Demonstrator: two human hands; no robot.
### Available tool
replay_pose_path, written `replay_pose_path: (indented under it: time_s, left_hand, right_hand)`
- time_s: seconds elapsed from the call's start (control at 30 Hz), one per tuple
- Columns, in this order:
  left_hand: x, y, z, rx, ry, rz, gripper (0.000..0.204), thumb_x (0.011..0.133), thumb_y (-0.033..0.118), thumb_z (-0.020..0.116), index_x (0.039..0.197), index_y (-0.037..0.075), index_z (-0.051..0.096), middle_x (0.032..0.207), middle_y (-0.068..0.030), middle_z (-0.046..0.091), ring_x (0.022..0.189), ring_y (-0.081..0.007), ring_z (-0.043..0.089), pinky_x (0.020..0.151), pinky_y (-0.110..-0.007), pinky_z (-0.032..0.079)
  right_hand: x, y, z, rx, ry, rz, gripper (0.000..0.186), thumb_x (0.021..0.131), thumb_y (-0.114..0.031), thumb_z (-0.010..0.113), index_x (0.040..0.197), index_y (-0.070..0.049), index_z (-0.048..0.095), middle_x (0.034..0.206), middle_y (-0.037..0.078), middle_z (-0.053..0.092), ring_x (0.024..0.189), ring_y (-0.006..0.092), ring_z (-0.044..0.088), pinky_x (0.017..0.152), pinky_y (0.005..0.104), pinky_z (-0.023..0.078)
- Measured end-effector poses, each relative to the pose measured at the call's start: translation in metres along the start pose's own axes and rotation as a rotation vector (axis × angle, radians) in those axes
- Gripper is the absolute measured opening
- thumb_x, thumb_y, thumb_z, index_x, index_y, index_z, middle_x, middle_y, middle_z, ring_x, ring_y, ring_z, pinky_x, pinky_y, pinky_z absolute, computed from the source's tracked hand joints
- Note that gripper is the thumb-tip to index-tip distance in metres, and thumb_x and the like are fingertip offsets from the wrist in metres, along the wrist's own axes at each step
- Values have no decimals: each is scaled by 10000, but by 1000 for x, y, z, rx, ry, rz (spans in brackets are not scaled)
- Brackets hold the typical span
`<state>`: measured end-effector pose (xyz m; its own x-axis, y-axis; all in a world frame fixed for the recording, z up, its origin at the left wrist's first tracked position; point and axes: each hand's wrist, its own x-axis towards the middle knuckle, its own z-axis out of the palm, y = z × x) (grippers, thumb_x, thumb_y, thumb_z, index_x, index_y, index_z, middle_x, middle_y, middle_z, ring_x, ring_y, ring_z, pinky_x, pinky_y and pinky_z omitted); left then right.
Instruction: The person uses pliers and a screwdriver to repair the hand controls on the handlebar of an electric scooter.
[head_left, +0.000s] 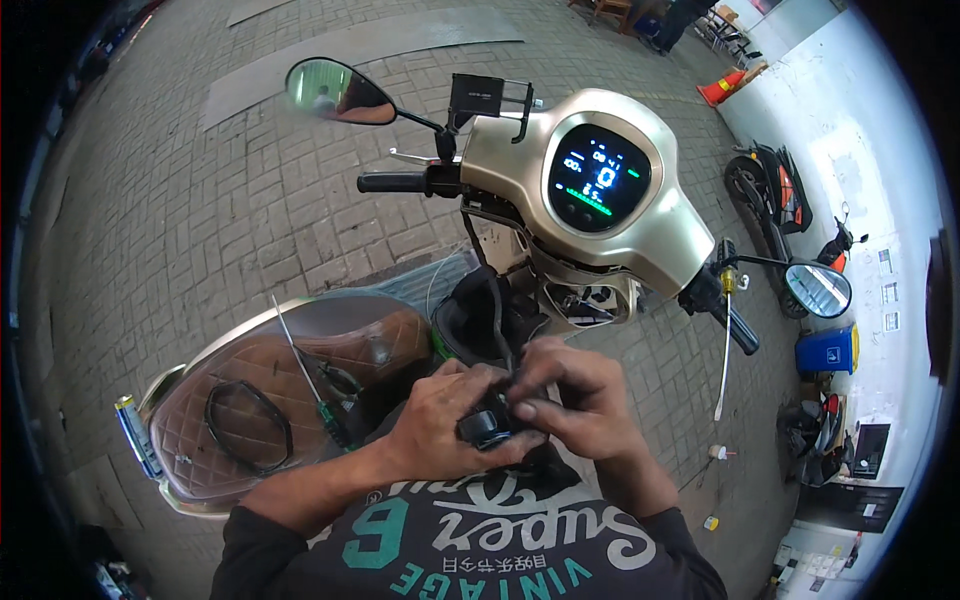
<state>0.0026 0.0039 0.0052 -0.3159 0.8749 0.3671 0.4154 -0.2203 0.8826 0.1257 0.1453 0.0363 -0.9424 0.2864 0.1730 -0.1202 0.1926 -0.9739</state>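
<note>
Close to my chest, my left hand (442, 412) is wrapped round a small black part (487, 426) with a rounded, glossy face; its exact kind is unclear. My right hand (577, 396) has its fingers pinched together at the part's upper right side, where dark wires seem to meet it. A black cable (502, 325) runs from between my hands up toward the opened front of a gold scooter (500, 150). The fingertips partly hide the spot they work on.
On the brown quilted seat (250, 400) lie a green-handled screwdriver (323, 405), pliers (342, 379) and a black cable loop (210, 425). A yellow-handled screwdriver (727, 310) hangs at the right handlebar. A lit display (600, 178) faces me. Parked motorcycles (770, 195) and a blue bin (828, 350) line the wall.
</note>
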Motion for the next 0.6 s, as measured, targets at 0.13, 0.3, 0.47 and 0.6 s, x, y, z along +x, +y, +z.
replay_pose_path:
  time_s: [0.13, 0.3, 0.47, 0.6]
  left_hand:
    - [-2, -1, -3, 40, -20, 27, 483, 613, 266, 824, 927, -19, 593, 813, -116, 614, 678, -259, 600, 666, -329, 488]
    - [-2, -7, 1, 24, 23, 48, 508, 627, 254, 822, 973, -28, 579, 823, -113, 611, 686, -220, 599, 646, -307, 497]
    - [-21, -15, -8, -245, 108, -188, 599, 649, 308, 835, 1064, -8, 539, 928, -102, 609, 739, -167, 605, 669, -285, 501]
    - [-37, -23, -5, -490, 195, -199, 669, 644, 232, 846, 1149, 17, 464, 973, -99, 556, 817, -141, 566, 728, -259, 483]
  right_hand:
    - [7, -7, 5, -217, 43, 96, 127, 704, -47, 700, 804, -50, 621, 754, 59, 608, 730, 209, 563, 735, 314, 363]
    - [11, -1, -2, -128, 3, 23, 135, 709, -76, 710, 815, -54, 629, 737, 48, 595, 716, 210, 557, 716, 310, 378]
    - [10, 16, -10, 229, 361, 132, 210, 793, -75, 672, 976, 1, 602, 879, 20, 605, 828, 81, 548, 713, 233, 456]
    - [-6, 25, -12, 309, 350, 262, 229, 801, -77, 672, 1001, 3, 595, 910, 30, 598, 834, 88, 554, 748, 232, 453]
